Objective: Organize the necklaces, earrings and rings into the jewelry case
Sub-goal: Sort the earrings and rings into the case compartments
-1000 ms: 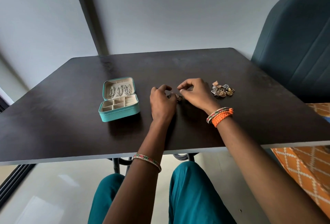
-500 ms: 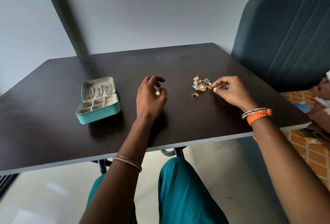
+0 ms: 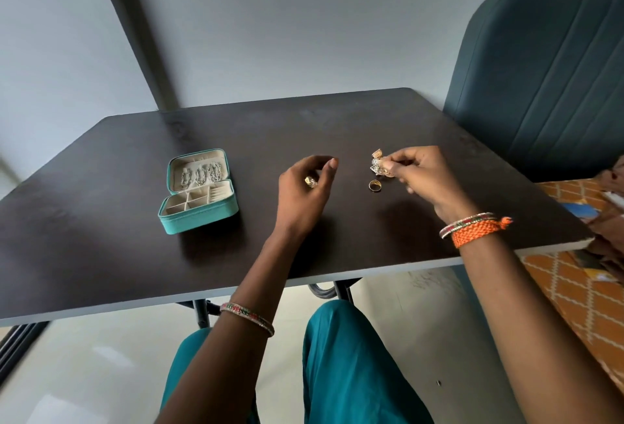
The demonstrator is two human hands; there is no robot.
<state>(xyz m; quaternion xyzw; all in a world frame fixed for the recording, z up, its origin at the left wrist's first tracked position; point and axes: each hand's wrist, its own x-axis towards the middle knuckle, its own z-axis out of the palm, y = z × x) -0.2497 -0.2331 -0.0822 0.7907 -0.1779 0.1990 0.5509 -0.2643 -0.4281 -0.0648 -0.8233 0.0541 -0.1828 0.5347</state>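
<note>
On the table (image 3: 101, 214), the left hand (image 3: 300, 197) cups a ring (image 3: 310, 182); the right hand (image 3: 422, 173) pinches earrings (image 3: 378, 163) beside a gold ring (image 3: 374, 185); the teal jewelry case (image 3: 199, 190) lies open.

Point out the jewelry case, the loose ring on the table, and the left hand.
jewelry case (image 3: 202, 219): head view, teal front wall.
loose ring (image 3: 374, 185): head view, gold band.
left hand (image 3: 302, 202): head view, back of hand.

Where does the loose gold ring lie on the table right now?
The gold ring lies on the table, right of centre, just below the jewelry pile and beside the right hand.
</note>
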